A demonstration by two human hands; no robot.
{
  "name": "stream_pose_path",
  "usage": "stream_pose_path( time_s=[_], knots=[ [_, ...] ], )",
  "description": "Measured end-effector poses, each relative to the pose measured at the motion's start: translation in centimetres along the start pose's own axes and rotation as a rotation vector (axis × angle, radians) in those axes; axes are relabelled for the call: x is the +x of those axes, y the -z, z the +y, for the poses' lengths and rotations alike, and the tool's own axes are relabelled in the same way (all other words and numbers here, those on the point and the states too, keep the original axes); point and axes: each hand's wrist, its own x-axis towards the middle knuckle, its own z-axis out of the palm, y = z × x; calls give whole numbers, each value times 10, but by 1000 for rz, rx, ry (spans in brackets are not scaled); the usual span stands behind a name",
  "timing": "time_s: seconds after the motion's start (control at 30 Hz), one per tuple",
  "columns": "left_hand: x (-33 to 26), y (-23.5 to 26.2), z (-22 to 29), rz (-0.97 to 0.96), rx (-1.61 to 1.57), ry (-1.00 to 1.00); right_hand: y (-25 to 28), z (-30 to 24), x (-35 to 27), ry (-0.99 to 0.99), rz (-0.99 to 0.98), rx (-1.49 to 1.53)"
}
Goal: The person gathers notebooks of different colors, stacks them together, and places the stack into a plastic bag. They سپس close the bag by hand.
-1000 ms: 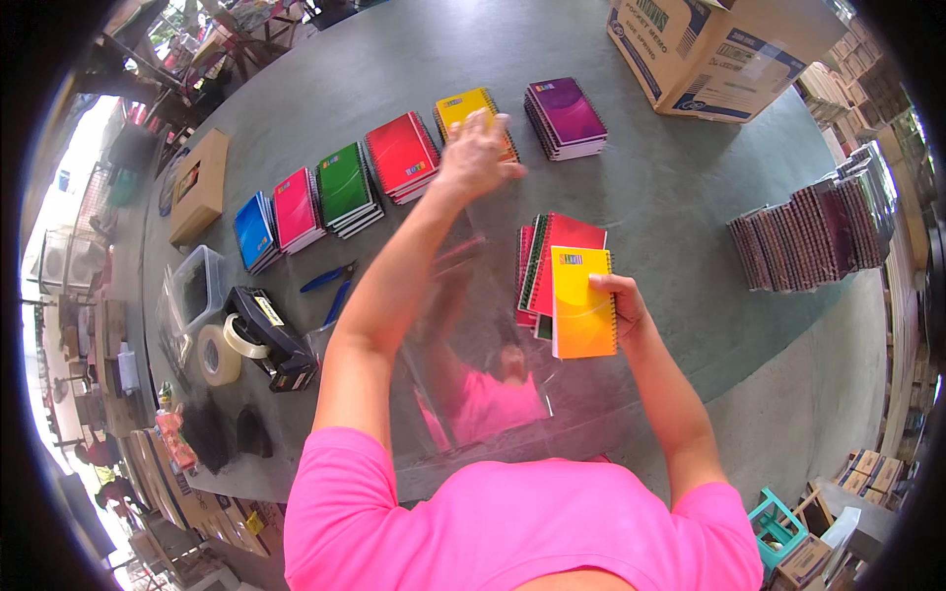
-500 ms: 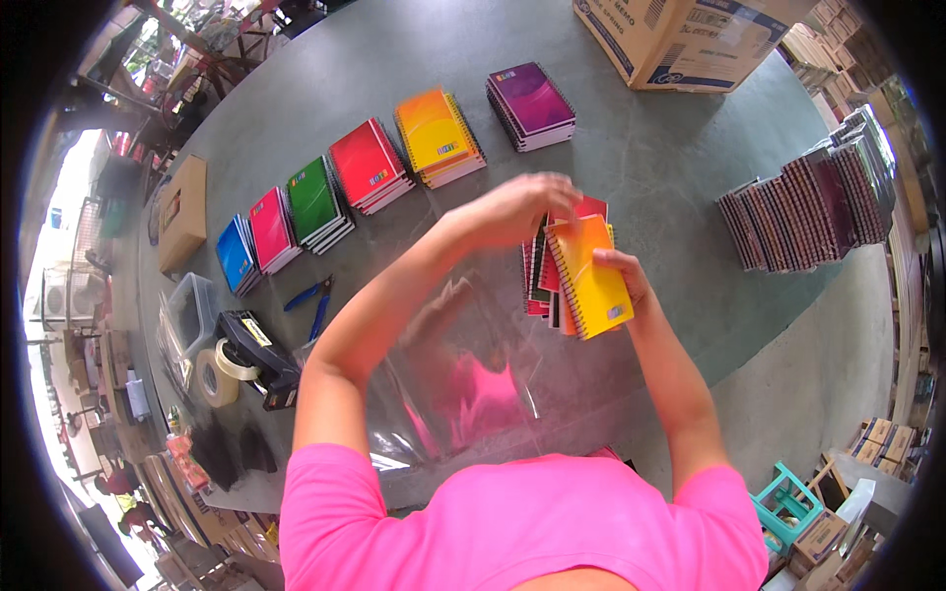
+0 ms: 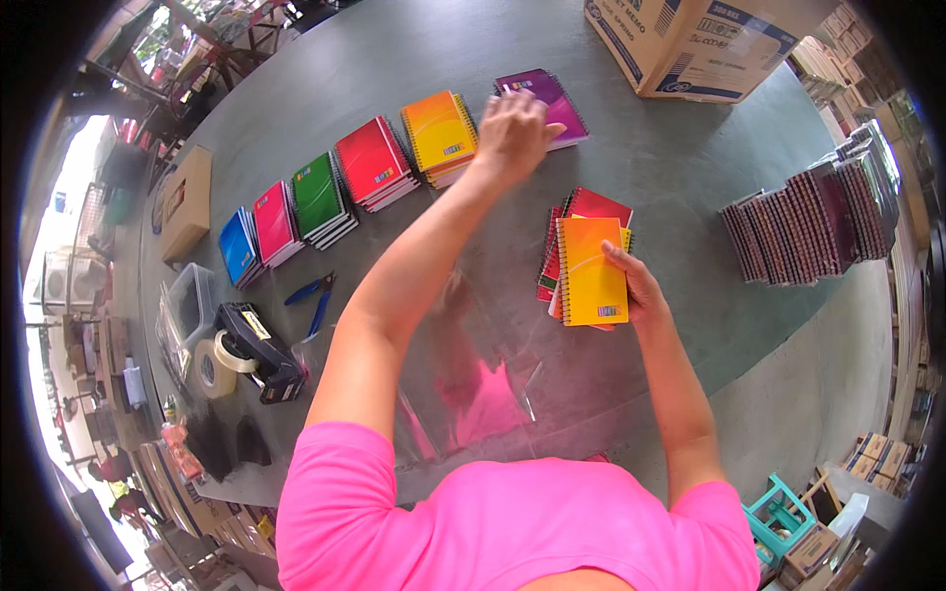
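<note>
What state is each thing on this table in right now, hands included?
Left hand: resting on the purple notebooks.
Right hand: holding a fanned bundle of notebooks, orange one on top.
Cardboard box: open.
Clear bags: lying flat.
Dark notebooks: standing in a row.

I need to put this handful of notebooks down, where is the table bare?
Bare grey table lies between the purple notebook stack, the cardboard box and the dark notebook row. It is crowded along the coloured stacks by the left hand and around the tape dispenser.
</note>
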Motion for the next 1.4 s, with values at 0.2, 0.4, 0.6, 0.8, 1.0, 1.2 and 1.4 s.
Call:
stream_pose_path(
  time_s=[0.2, 0.4, 0.6, 0.8, 1.0, 1.2, 1.4],
  knots=[
    [-63, 25, -73, -393, 161, 174, 7, -2, 10, -37, -51, -172],
    [-33, 111, -22, -72, -655, 294, 8, -1, 15, -63, -135, 174],
    [-24, 56, 34, -514, -747, -519, 21, 2, 6, -37, -308, 326],
    [12, -6, 14, -349, 15, -91, 29, 4, -10, -99, -290, 275],
    [-3, 86, 20, -337, -1203, -64, 4, 10, -27, 2, -207, 309],
    [-116, 146, 21, -538, -713, -481, -42, 42, -27, -111, -219, 94],
    [-274, 208, 30, -195, -184, -248, -95, 105, -14, -417, -240, 79]
  ],
)
